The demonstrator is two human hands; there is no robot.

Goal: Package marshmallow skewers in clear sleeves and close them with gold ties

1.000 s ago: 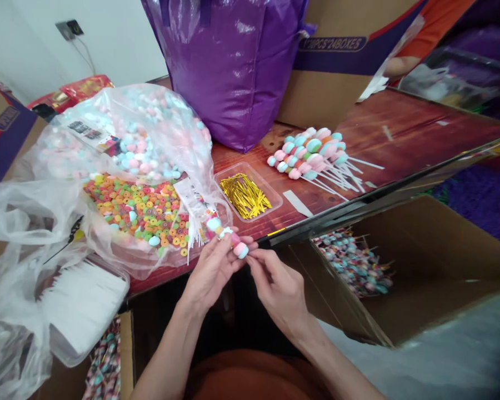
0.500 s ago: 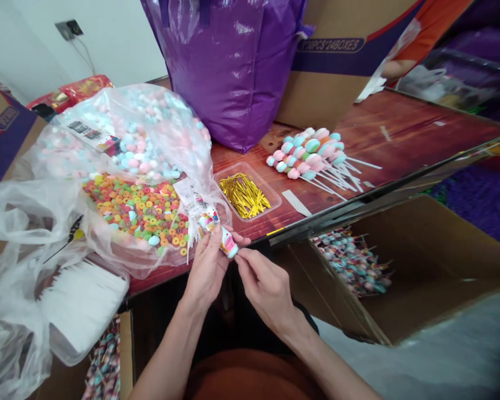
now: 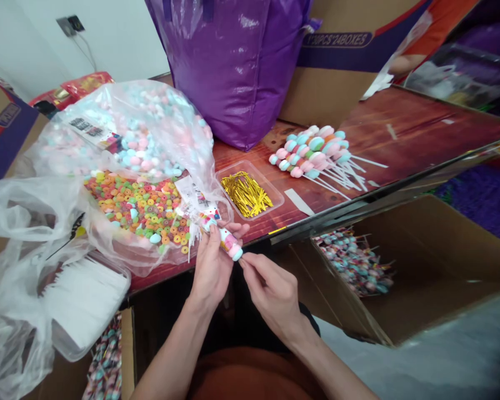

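Observation:
My left hand [image 3: 211, 269] is closed around a marshmallow skewer [image 3: 235, 253], thumb on top, some fingers stretched out behind it. A printed clear sleeve [image 3: 229, 242] covers much of the skewer. At its lower end, my right hand [image 3: 273, 286] pinches with thumb and forefinger; the stick there is mostly hidden by the fingers. Just beyond the left hand lies a stack of printed sleeves [image 3: 188, 191], with white sticks [image 3: 194, 236] beside it. Gold twist ties [image 3: 246, 193] fill a shallow clear tray behind the hands.
Bags of marshmallows [image 3: 139, 153] and ring candies [image 3: 137, 208] lie left, above a tub of white sticks [image 3: 83, 300]. Finished-looking skewers [image 3: 312, 151] are piled right. A purple bag [image 3: 233, 72] stands behind. An open carton [image 3: 433, 266] holds wrapped skewers below. Another person's arm [image 3: 404, 64] shows at back right.
The printed sleeve now covers more of the skewer, which was largely bare a second ago. Both hands moved slightly left, then stayed near the same spot. The view shifted a little.

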